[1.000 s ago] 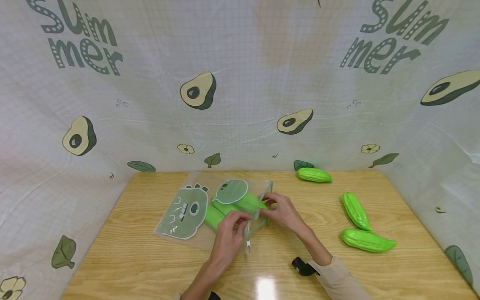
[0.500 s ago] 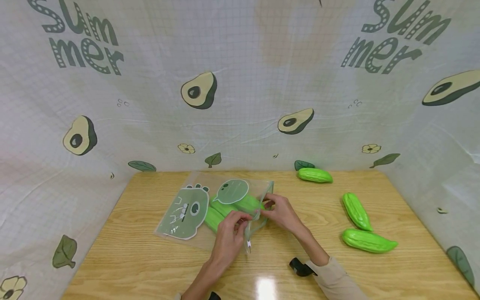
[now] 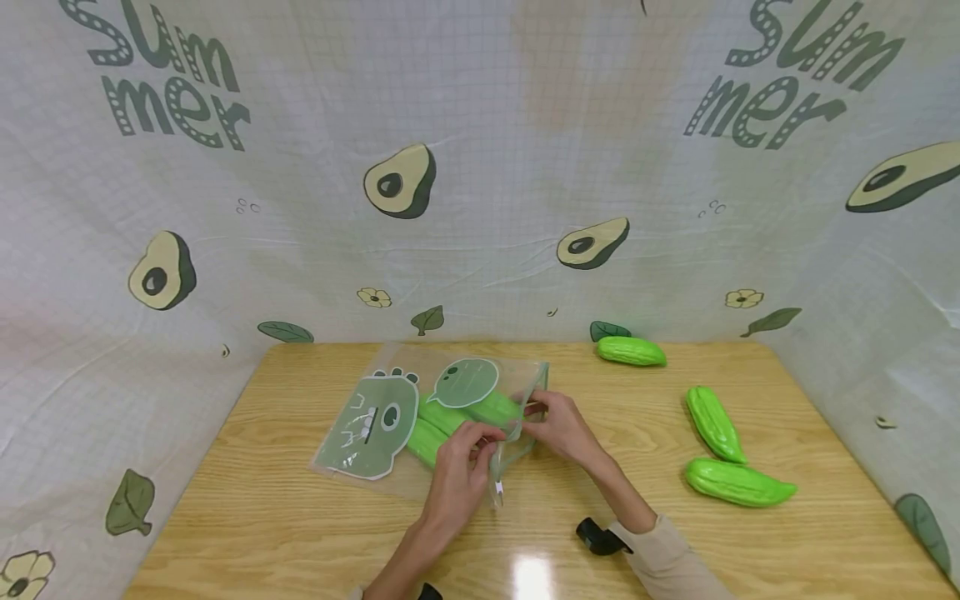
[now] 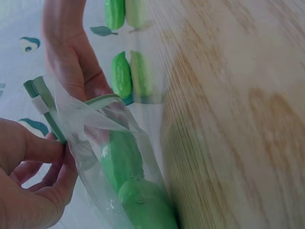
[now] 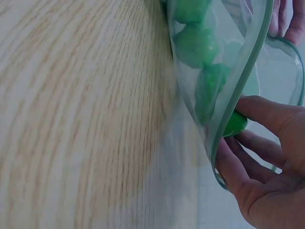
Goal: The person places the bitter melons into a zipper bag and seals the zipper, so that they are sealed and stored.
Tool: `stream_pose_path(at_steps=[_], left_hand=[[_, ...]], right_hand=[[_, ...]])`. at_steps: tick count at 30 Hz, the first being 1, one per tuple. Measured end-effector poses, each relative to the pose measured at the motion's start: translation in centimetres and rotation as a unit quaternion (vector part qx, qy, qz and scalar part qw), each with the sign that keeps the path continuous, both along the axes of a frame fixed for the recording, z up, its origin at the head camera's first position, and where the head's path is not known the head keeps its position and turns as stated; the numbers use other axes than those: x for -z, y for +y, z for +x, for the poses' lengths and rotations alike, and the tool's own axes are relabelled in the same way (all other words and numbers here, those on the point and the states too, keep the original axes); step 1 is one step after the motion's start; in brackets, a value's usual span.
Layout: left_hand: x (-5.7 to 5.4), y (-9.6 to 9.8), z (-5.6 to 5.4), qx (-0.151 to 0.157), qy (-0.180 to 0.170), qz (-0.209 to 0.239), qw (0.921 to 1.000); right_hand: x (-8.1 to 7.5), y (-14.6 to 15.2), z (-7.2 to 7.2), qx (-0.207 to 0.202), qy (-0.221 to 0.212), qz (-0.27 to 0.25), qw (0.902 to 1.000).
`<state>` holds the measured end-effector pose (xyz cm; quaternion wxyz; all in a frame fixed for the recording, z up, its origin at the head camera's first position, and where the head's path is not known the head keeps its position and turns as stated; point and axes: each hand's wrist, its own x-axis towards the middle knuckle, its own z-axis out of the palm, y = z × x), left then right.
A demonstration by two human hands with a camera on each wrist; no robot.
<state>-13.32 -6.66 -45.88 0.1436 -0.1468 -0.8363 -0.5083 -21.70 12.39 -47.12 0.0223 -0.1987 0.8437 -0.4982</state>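
Note:
A clear zip bag with a green cartoon print lies on the table, its mouth to the right. Several green bitter melons are inside, seen through the plastic. My left hand pinches the near edge of the mouth by thumb and fingertips, beside the white slider. My right hand reaches into the mouth and holds the end of one bitter melon between thumb and fingers. In the left wrist view, the bag's film partly covers the right hand.
To the right lie three loose bitter melons: one at the back, one slanting, one nearest. The wooden table meets a printed cloth behind and at the sides.
My right hand has shifted slightly left, and the bitter melon it holds has slid deeper into the bag. The left hand keeps its grip on the edge.

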Motion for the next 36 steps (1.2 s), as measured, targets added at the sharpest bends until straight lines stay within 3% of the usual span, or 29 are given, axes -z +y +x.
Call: stream_pose_path(at_steps=[11,18,36], left_hand=[[0.0,0.1,0.1,0.003,0.001,-0.001,1.0000],[0.0,0.1,0.1,0.006,0.004,0.003,1.0000],[0.2,0.2,0.1,0.009,0.009,0.003,0.9999]], right_hand=[[0.3,-0.4,0.3,0.007,-0.022,-0.022,0.9995],[0.5,-0.7,0.2,0.000,-0.013,-0.038,0.9992],[0.9,-1.6,-0.1,0.008,-0.010,-0.003,0.9999]])
